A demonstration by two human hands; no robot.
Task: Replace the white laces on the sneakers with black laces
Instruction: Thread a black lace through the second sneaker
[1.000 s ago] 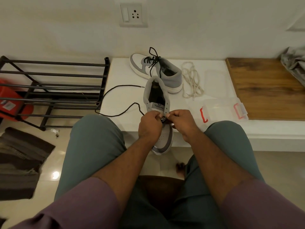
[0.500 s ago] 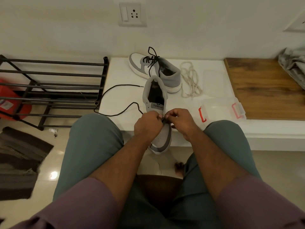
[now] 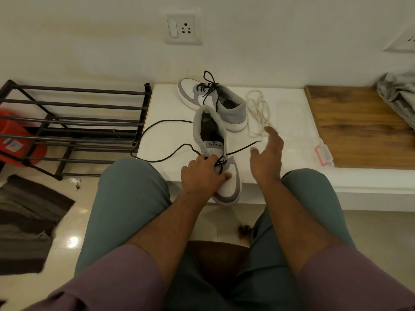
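Note:
A grey and white sneaker (image 3: 212, 140) lies on the white ledge (image 3: 170, 108) with its toe over the near edge, pointing at me. My left hand (image 3: 203, 173) grips it across the lower eyelets. A black lace (image 3: 161, 126) is threaded through the lowest holes; one long end loops left over the ledge, a short end (image 3: 242, 149) runs right. My right hand (image 3: 268, 153) hovers open to the right of the shoe, holding nothing. A second sneaker (image 3: 215, 102), laced in black, stands behind. The white laces (image 3: 258, 113) lie in a heap to its right.
A clear plastic box with red clasps (image 3: 314, 151) sits on the ledge at the right, by a wooden board (image 3: 359, 124) with grey cloth (image 3: 399, 95). A black metal shoe rack (image 3: 74, 124) stands left, with a red object (image 3: 15, 140) behind and a dark mat (image 3: 27, 218) on the floor.
Both hands were pinching the lace at the shoe's eyelets. My right hand has let go and swung out to the right, open, and a short lace end now trails right.

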